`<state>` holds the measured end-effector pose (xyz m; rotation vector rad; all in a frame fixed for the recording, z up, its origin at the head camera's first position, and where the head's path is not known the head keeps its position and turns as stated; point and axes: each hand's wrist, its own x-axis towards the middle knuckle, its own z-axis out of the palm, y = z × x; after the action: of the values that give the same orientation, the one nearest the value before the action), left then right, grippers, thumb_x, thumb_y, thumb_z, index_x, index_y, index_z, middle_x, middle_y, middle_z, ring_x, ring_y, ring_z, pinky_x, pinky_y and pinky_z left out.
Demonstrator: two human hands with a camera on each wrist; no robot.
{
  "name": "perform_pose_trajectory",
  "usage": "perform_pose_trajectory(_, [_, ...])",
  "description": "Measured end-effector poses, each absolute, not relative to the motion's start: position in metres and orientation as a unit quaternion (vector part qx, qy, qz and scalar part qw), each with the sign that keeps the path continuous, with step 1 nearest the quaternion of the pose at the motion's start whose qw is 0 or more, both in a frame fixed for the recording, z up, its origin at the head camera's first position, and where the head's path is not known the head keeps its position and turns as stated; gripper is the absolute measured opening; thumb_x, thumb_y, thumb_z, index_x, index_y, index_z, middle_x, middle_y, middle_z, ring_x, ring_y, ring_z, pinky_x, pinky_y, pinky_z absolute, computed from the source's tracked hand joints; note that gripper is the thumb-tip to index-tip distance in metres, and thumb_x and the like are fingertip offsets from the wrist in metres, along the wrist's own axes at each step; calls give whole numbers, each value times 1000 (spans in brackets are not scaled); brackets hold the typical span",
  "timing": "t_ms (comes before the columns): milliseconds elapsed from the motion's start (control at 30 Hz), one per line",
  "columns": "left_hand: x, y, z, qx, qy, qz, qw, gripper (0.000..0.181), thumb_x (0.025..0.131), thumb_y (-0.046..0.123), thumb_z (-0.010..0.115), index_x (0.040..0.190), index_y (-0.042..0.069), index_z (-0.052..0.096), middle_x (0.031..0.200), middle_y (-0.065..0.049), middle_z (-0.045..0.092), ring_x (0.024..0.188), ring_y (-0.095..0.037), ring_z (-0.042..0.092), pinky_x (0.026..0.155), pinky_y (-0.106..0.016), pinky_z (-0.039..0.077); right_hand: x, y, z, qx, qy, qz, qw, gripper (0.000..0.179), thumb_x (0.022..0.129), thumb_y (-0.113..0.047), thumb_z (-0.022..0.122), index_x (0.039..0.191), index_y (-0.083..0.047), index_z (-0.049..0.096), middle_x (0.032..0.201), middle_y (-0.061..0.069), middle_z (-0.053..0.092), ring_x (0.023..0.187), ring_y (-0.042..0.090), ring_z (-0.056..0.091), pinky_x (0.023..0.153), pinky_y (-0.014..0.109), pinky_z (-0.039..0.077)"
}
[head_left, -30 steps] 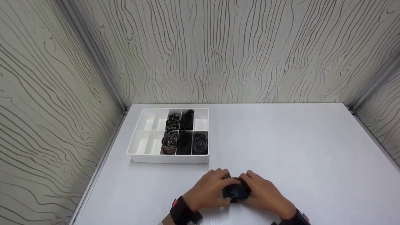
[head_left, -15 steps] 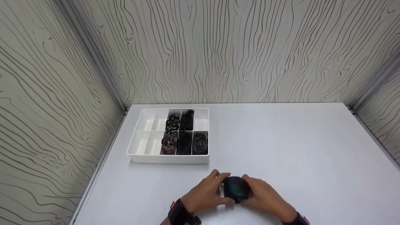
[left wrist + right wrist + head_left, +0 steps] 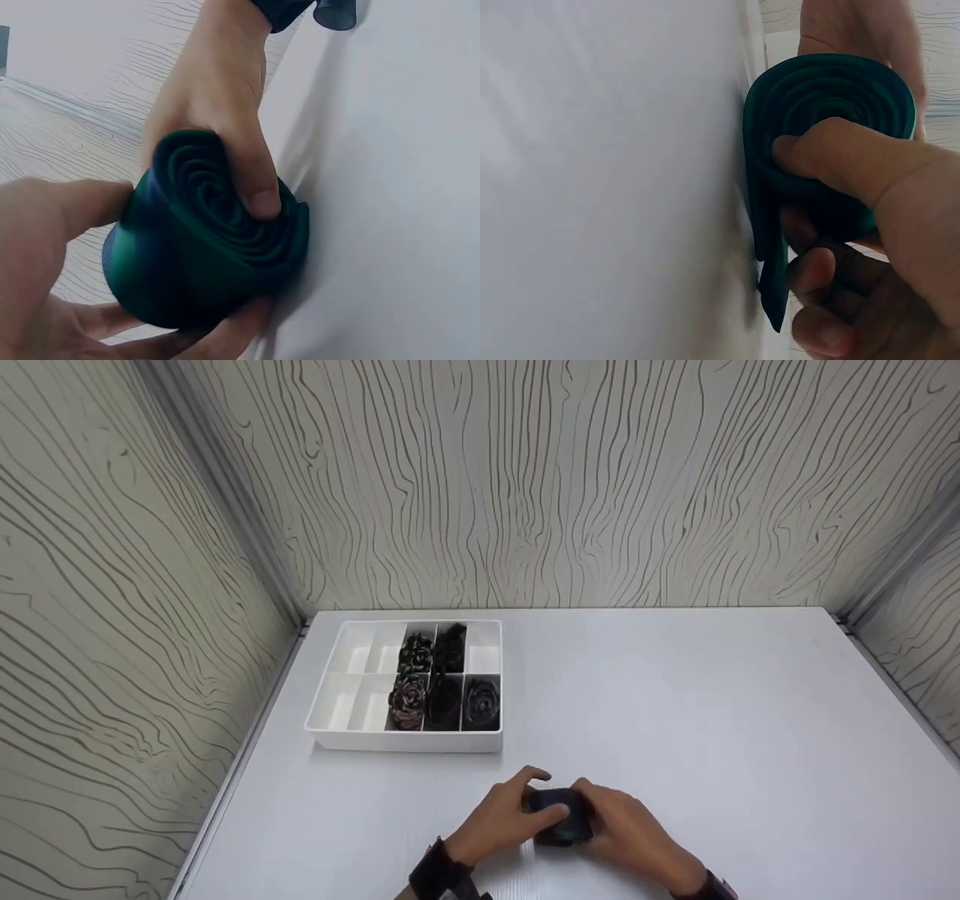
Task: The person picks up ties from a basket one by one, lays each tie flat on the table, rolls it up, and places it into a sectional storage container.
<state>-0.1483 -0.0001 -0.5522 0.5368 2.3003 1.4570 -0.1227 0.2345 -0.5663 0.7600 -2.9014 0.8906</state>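
A dark green and navy necktie, wound into a tight roll, is held between both hands close over the white table. My left hand grips its left side, thumb across the outer face and some fingers underneath in the left wrist view. On the opposite side my right hand pinches the roll. The right thumb presses on the coiled end in the right wrist view. A pointed loose end of the necktie hangs from the roll beside the right fingers. The far fingers are partly hidden behind the roll.
A white divided tray stands at the back left, with several dark rolled items, including a patterned roll, in its right-hand compartments. Wood-grain panels enclose the table behind and at the sides.
The rolled necktie has shifted slightly left between the hands. My left thumb has come up from its near edge onto its face, and the left index finger has lifted off. The tray stays put.
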Motion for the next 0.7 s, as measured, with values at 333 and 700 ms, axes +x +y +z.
perform_pose_trajectory(333, [-151, 0, -551, 160, 797, 551, 187, 66, 83, 38, 86, 140, 15, 60, 114, -1, 74, 102, -11, 67, 92, -33, 54, -123, 224, -569, 267, -912, 283, 130, 62, 70, 1, 92, 121, -19, 65, 102, -8, 65, 89, 6, 60, 77, 28, 58])
perform_pose_trajectory(700, [-160, -5, -545, 170, 782, 585, 128, 65, 79, 20, 86, 138, 21, 57, 118, 1, 74, 101, -11, 66, 91, -30, 55, -143, 235, -546, 272, -892, 360, 36, 90, 82, -36, 91, 159, -24, 45, 151, -2, 50, 131, 21, 54, 99, 41, 56])
